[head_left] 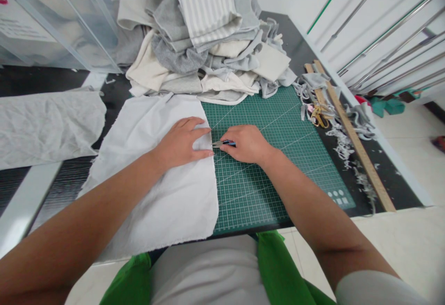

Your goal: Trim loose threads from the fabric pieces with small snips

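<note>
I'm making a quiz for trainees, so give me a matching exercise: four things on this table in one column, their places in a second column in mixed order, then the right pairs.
Things:
1. white cloth
2. snips
3. ruler
4. fabric pile

Places:
A. along the table's right side
B. at the far end of the green mat
C. flat under the left hand
D. in the right hand

Pairs: 1-C, 2-D, 3-A, 4-B
</note>
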Tool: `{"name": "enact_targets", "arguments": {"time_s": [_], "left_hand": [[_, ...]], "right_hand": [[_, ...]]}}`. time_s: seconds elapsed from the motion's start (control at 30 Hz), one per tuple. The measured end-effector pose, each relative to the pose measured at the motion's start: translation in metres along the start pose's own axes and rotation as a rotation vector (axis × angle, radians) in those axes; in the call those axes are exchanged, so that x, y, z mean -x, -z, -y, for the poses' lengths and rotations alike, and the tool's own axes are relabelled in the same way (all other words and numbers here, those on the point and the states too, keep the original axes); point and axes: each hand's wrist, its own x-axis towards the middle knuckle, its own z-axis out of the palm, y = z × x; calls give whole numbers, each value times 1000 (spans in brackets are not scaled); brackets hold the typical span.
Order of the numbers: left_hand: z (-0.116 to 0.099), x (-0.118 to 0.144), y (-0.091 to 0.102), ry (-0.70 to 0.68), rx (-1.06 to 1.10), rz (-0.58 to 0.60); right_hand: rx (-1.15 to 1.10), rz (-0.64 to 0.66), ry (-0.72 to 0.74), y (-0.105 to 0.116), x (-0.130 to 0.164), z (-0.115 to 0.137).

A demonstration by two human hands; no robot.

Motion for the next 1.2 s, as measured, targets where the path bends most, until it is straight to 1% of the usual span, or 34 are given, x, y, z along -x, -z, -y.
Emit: {"name": "enact_targets", "arguments": {"time_s": [0.43, 0.87, 1.2], "left_hand": [[0, 0, -1, -8, -9, -7], [0, 0, -1, 5, 45, -13], [-1, 0, 1, 3, 46, -4]], "right_hand": [[23, 42, 14, 3, -3, 0], [33, 37, 7, 2, -3, 0], [-55, 9, -12, 0, -1, -8]]}}
